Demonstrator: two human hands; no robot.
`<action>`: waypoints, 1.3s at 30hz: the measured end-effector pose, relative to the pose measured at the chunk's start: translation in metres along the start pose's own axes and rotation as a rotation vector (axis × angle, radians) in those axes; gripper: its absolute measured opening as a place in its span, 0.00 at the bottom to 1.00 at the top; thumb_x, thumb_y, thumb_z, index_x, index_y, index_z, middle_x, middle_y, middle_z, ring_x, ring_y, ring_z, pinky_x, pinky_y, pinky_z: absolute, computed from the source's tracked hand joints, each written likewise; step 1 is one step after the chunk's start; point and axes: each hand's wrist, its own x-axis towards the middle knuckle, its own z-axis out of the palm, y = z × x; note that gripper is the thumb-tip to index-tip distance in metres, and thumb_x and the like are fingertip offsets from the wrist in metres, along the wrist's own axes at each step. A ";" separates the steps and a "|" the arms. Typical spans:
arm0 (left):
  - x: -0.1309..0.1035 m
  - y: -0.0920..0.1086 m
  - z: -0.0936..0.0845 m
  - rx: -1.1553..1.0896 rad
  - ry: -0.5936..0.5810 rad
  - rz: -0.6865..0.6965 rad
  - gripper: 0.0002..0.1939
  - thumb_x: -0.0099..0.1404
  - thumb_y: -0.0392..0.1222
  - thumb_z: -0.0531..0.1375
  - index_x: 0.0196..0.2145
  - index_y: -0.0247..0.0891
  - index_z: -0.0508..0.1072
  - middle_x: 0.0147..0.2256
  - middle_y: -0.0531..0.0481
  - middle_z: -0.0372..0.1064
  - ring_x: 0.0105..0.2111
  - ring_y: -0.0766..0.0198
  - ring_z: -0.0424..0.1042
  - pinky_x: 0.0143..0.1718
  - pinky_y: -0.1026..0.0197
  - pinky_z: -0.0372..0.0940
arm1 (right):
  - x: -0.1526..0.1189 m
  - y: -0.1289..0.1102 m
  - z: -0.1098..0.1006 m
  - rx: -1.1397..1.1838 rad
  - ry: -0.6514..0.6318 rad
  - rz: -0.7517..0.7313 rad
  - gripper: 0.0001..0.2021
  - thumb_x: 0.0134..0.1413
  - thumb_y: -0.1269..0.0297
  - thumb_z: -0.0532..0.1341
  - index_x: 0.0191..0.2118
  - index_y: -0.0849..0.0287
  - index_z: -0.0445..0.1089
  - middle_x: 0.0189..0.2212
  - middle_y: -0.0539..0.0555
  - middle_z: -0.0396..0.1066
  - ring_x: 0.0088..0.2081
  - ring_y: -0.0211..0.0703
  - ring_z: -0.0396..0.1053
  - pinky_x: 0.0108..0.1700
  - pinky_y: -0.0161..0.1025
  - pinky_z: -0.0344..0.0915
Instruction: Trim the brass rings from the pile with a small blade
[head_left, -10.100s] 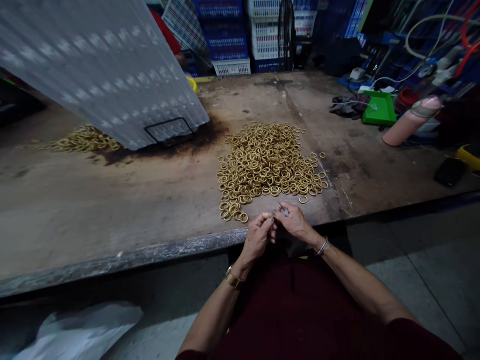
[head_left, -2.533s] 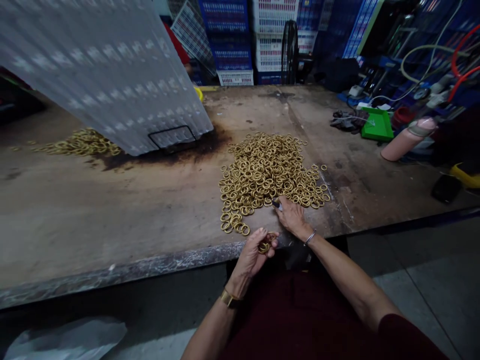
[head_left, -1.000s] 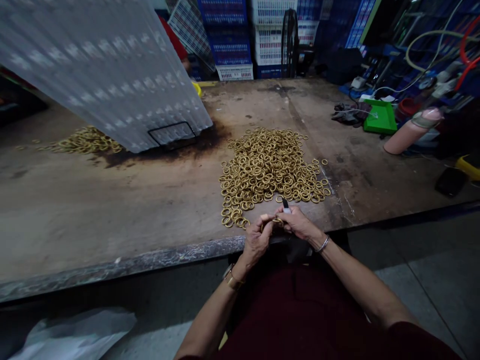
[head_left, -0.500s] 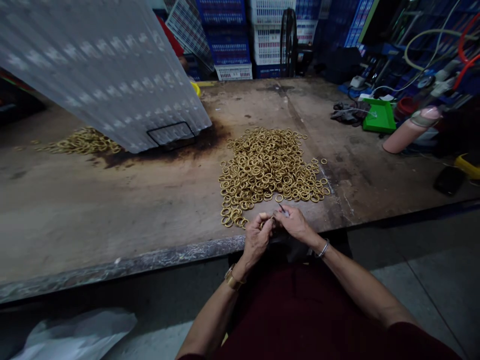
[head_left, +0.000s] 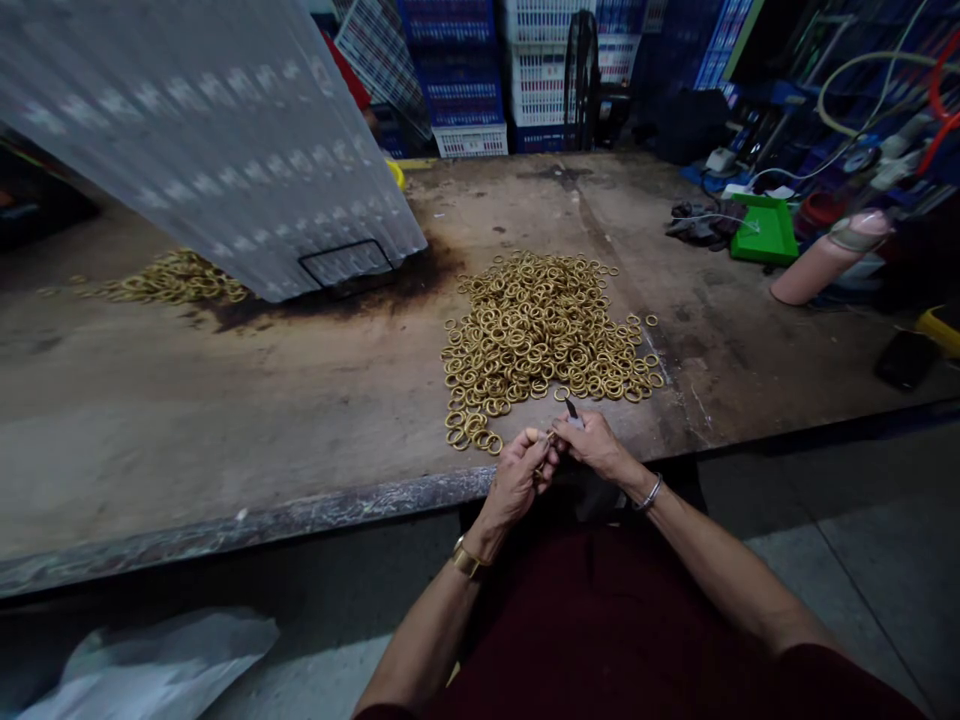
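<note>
My left hand (head_left: 519, 470) is closed at the table's front edge, its fingers pinching a small brass-coloured ring (head_left: 552, 438). Right beside it, my right hand (head_left: 596, 442) is closed on a small knife (head_left: 574, 412) with a dark, pointed blade and a grey handle, the blade pointing away from me. The fingertips of both hands meet around the ring and partly hide it. Just beyond my hands spreads a large pile of brass-coloured rings (head_left: 540, 320); several loose ones lie near my left hand.
A tall, translucent ribbed stack (head_left: 247, 150) in a black wire stand rises at left, with more rings (head_left: 176, 278) beside it. At right are a green tray (head_left: 765, 230) and a pink bottle (head_left: 832, 258). Crates (head_left: 461, 80) and a black fan (head_left: 583, 75) stand behind the wooden table (head_left: 300, 400).
The knife blade has turned and shows more fully above my right hand. My hands stay together around the ring; the whole view has shifted slightly.
</note>
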 end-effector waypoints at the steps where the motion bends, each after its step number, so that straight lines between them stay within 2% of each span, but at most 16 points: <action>1: 0.000 0.000 0.000 -0.006 0.002 0.003 0.21 0.49 0.53 0.66 0.28 0.37 0.62 0.22 0.57 0.64 0.15 0.77 0.57 0.15 0.73 0.48 | 0.000 0.001 -0.001 -0.021 0.027 -0.001 0.11 0.48 0.57 0.55 0.24 0.59 0.64 0.16 0.45 0.62 0.17 0.31 0.54 0.21 0.30 0.51; 3: 0.000 -0.001 -0.001 -0.007 0.016 0.018 0.21 0.50 0.53 0.66 0.29 0.37 0.62 0.22 0.58 0.64 0.15 0.77 0.56 0.14 0.73 0.48 | 0.000 0.004 -0.002 -0.154 0.110 -0.043 0.09 0.48 0.60 0.54 0.24 0.59 0.64 0.17 0.46 0.62 0.19 0.32 0.55 0.23 0.31 0.52; 5: 0.000 -0.002 -0.002 0.004 0.030 0.045 0.20 0.50 0.53 0.66 0.29 0.37 0.62 0.22 0.58 0.63 0.15 0.76 0.56 0.14 0.73 0.48 | -0.003 0.006 -0.003 -0.370 0.148 -0.156 0.08 0.49 0.64 0.54 0.24 0.59 0.65 0.18 0.47 0.63 0.21 0.33 0.57 0.25 0.31 0.52; 8: 0.002 -0.003 -0.004 0.029 0.045 0.086 0.20 0.52 0.53 0.65 0.30 0.37 0.62 0.22 0.58 0.63 0.16 0.76 0.57 0.14 0.73 0.49 | -0.011 0.007 -0.004 -0.666 0.037 -0.339 0.06 0.50 0.68 0.54 0.28 0.59 0.67 0.21 0.50 0.66 0.23 0.35 0.59 0.28 0.33 0.51; 10: 0.003 -0.005 -0.006 0.051 0.060 0.101 0.20 0.53 0.54 0.64 0.30 0.37 0.62 0.22 0.58 0.63 0.16 0.76 0.57 0.14 0.72 0.49 | -0.016 0.005 -0.004 -0.796 -0.024 -0.375 0.06 0.50 0.70 0.54 0.30 0.59 0.68 0.24 0.51 0.69 0.25 0.37 0.62 0.29 0.33 0.50; 17: 0.003 -0.009 -0.009 0.086 0.075 0.107 0.19 0.54 0.55 0.63 0.30 0.38 0.62 0.21 0.58 0.62 0.15 0.76 0.57 0.14 0.72 0.49 | -0.017 -0.003 0.001 -1.034 -0.054 -0.220 0.10 0.51 0.72 0.52 0.36 0.59 0.69 0.30 0.55 0.73 0.30 0.40 0.67 0.31 0.34 0.51; 20: -0.002 -0.005 -0.007 0.044 0.040 0.099 0.19 0.53 0.53 0.64 0.29 0.37 0.62 0.21 0.59 0.62 0.15 0.77 0.56 0.14 0.73 0.49 | -0.009 0.000 -0.006 -1.093 0.000 -0.114 0.12 0.51 0.71 0.52 0.40 0.60 0.69 0.32 0.57 0.73 0.31 0.42 0.68 0.31 0.35 0.52; 23: -0.007 0.001 -0.003 -0.008 -0.009 0.077 0.18 0.53 0.52 0.65 0.29 0.37 0.62 0.21 0.59 0.62 0.14 0.77 0.55 0.13 0.73 0.48 | 0.003 0.004 -0.014 -0.996 0.115 -0.100 0.13 0.52 0.70 0.51 0.41 0.59 0.69 0.30 0.56 0.72 0.29 0.41 0.66 0.31 0.35 0.53; 26: -0.008 0.006 0.000 -0.108 -0.019 0.054 0.19 0.51 0.50 0.66 0.28 0.37 0.62 0.20 0.59 0.61 0.14 0.76 0.55 0.13 0.73 0.48 | 0.009 0.005 -0.014 -0.628 0.138 -0.083 0.09 0.52 0.66 0.52 0.29 0.59 0.68 0.22 0.51 0.67 0.24 0.36 0.60 0.27 0.33 0.53; 29: -0.003 0.005 0.001 -0.172 -0.001 0.038 0.19 0.51 0.51 0.66 0.28 0.37 0.62 0.20 0.58 0.62 0.15 0.75 0.56 0.13 0.73 0.48 | 0.004 0.006 -0.002 -0.135 -0.048 0.058 0.13 0.51 0.56 0.53 0.25 0.59 0.64 0.18 0.46 0.60 0.18 0.31 0.52 0.21 0.31 0.49; 32: 0.000 0.003 -0.001 -0.165 0.027 0.020 0.20 0.52 0.54 0.64 0.28 0.36 0.62 0.20 0.56 0.63 0.14 0.75 0.56 0.12 0.72 0.48 | -0.003 0.006 0.009 0.142 -0.213 0.136 0.16 0.48 0.50 0.55 0.26 0.59 0.63 0.19 0.46 0.61 0.16 0.29 0.49 0.18 0.30 0.44; 34: 0.001 0.001 -0.002 -0.142 0.046 0.002 0.21 0.51 0.55 0.65 0.27 0.36 0.62 0.20 0.56 0.63 0.14 0.75 0.56 0.12 0.72 0.48 | -0.005 0.005 0.012 0.179 -0.200 0.146 0.15 0.46 0.51 0.56 0.27 0.60 0.64 0.18 0.45 0.61 0.16 0.29 0.49 0.18 0.29 0.44; 36: 0.000 0.000 -0.003 -0.121 0.066 -0.013 0.21 0.50 0.53 0.66 0.26 0.36 0.61 0.20 0.56 0.64 0.14 0.75 0.57 0.13 0.73 0.48 | -0.004 0.005 0.013 0.130 -0.119 0.111 0.12 0.45 0.55 0.57 0.27 0.60 0.64 0.17 0.44 0.60 0.17 0.29 0.50 0.19 0.29 0.46; 39: -0.001 -0.002 -0.004 -0.121 0.103 -0.017 0.21 0.48 0.50 0.68 0.26 0.37 0.60 0.21 0.56 0.65 0.16 0.75 0.58 0.13 0.73 0.49 | 0.000 0.005 0.009 -0.042 0.013 -0.031 0.08 0.45 0.60 0.56 0.26 0.60 0.66 0.17 0.44 0.59 0.20 0.31 0.53 0.23 0.30 0.52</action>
